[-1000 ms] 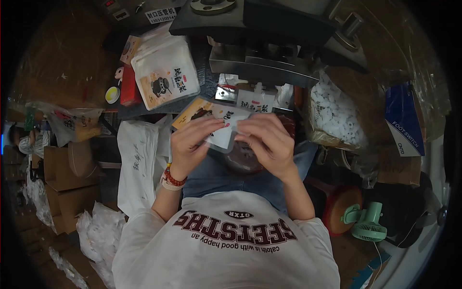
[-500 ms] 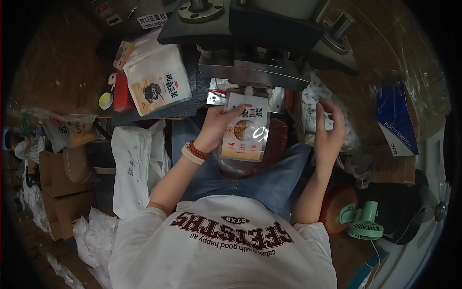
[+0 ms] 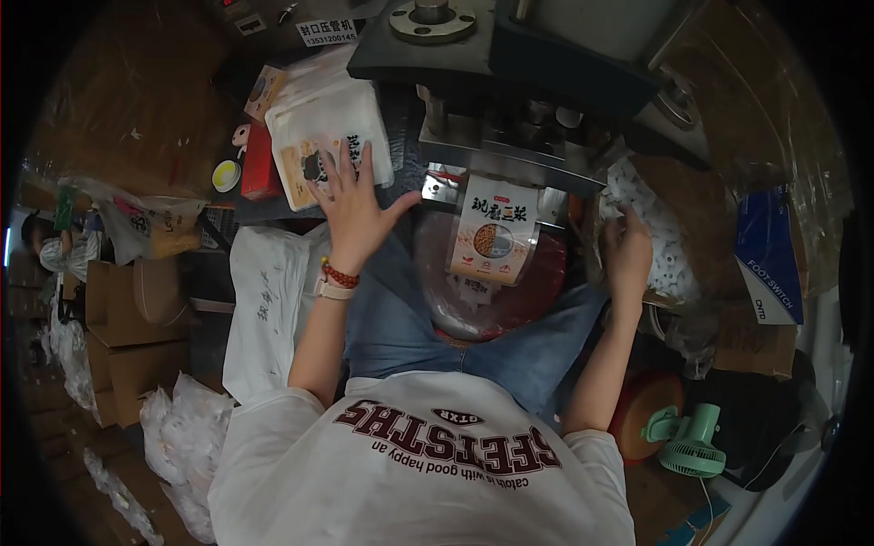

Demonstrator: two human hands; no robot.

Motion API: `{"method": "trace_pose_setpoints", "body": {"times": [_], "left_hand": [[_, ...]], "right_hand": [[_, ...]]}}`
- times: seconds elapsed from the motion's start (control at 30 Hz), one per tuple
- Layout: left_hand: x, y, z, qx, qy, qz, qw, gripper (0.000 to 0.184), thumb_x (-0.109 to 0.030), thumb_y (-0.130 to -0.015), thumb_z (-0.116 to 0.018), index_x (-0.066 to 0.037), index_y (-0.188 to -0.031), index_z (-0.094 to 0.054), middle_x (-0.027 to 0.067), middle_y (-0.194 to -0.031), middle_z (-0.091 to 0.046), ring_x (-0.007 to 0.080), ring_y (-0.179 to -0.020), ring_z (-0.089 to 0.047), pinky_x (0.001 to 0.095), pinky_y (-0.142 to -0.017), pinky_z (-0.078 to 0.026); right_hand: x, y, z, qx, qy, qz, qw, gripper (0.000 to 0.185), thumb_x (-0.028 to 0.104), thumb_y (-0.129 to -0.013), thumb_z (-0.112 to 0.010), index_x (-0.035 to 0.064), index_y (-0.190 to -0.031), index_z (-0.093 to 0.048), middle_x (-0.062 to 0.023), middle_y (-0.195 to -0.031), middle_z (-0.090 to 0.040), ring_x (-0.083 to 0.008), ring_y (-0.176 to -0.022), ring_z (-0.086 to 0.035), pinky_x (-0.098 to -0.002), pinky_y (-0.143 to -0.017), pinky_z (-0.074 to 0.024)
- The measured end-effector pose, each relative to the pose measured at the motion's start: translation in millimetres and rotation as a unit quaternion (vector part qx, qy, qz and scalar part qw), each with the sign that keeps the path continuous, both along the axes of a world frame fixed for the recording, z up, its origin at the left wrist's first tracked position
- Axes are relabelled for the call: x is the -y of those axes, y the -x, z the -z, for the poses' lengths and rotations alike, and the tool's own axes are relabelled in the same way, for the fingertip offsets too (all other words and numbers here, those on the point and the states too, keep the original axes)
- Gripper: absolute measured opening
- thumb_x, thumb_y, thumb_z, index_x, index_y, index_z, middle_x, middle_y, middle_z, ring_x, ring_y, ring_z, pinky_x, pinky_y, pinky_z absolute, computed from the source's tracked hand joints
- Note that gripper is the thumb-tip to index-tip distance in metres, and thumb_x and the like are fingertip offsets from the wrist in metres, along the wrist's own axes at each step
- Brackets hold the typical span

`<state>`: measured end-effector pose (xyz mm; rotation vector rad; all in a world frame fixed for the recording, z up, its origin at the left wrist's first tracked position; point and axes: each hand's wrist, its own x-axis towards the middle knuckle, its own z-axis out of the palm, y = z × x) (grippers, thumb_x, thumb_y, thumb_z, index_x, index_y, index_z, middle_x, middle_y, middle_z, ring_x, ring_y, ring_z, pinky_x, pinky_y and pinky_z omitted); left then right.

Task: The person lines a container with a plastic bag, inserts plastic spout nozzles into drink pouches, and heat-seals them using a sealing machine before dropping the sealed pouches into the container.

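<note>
1. Printed pouch [image 3: 492,232]: hangs at the front edge of the press [image 3: 496,150], printed face up, between two bright metal plates [image 3: 438,188]. Its top end passes under the press and is hidden. Below it lies a dark red round surface [image 3: 492,314], between the denim legs [image 3: 390,317].

2. Left hand [image 3: 355,216]: back upward, fingers spread wide, nothing seen in it. The fingertips lie over the front right corner of the stacked pouches [image 3: 332,118]; firm contact cannot be confirmed.

3. Right hand [image 3: 630,250]: fingers curled, at the left side of the lined box [image 3: 660,298] among white plastic pieces [image 3: 671,250]. Whether it pinches a piece cannot be told.

4. Change noted: half a second ago the left hand gripped the pouch at the press; it has since let go and moved to the stack. In my judgement, the pouch now stays in place unaided, leaving both hands free.

5. Tabletop [image 3: 406,150]: the stack sits by its front edge, left of the press. A red box [image 3: 259,164] and round container [image 3: 225,176] stand near the front left corner.

6. Farthest: a white label [image 3: 329,33] beyond the stack.
</note>
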<state>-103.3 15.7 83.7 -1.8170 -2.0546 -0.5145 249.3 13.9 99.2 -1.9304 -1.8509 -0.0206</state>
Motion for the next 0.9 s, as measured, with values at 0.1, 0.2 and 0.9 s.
{"method": "trace_pose_setpoints", "body": {"times": [0.1, 0.2, 0.9], "left_hand": [[23.9, 42.4, 28.6, 0.040, 0.053, 0.184, 0.981, 0.075, -0.032, -0.077, -0.072, -0.011, -0.140, -0.038, 0.0092, -0.142, -0.042, 0.0267, -0.130, -0.041, 0.0496, -0.109, -0.024], [45.5, 42.2, 11.4, 0.193, 0.078, 0.222, 0.953, 0.050, -0.003, -0.071, -0.065, -0.009, -0.120, -0.059, 0.0069, -0.118, -0.062, 0.0280, -0.111, -0.058, 0.0382, -0.093, -0.045], [29.2, -79.7, -3.3, 0.755, 0.283, 0.220, 0.549, 0.027, -0.021, -0.089, -0.066, 0.005, -0.095, -0.068, 0.0071, -0.087, -0.070, 0.0091, -0.072, -0.064, 0.0220, -0.062, -0.051]], "right_hand": [[5.0, 15.8, -12.2, -0.077, -0.133, 0.029, 0.988, 0.027, 0.008, -0.088, -0.060, -0.0011, -0.113, -0.060, -0.0170, -0.100, -0.066, -0.0232, -0.085, -0.065, -0.0307, -0.076, -0.0499], [37.9, 53.0, -38.5, -0.420, -0.154, -0.101, 0.889, 0.023, 0.002, -0.088, -0.061, -0.0029, -0.110, -0.061, -0.0113, -0.101, -0.066, -0.0147, -0.090, -0.062, -0.0258, -0.080, -0.0491], [43.9, 66.2, -56.8, -0.291, -0.161, -0.108, 0.937, 0.020, 0.011, -0.086, -0.065, 0.0013, -0.104, -0.062, -0.0141, -0.100, -0.063, -0.0269, -0.089, -0.062, -0.0324, -0.081, -0.0468]]}}
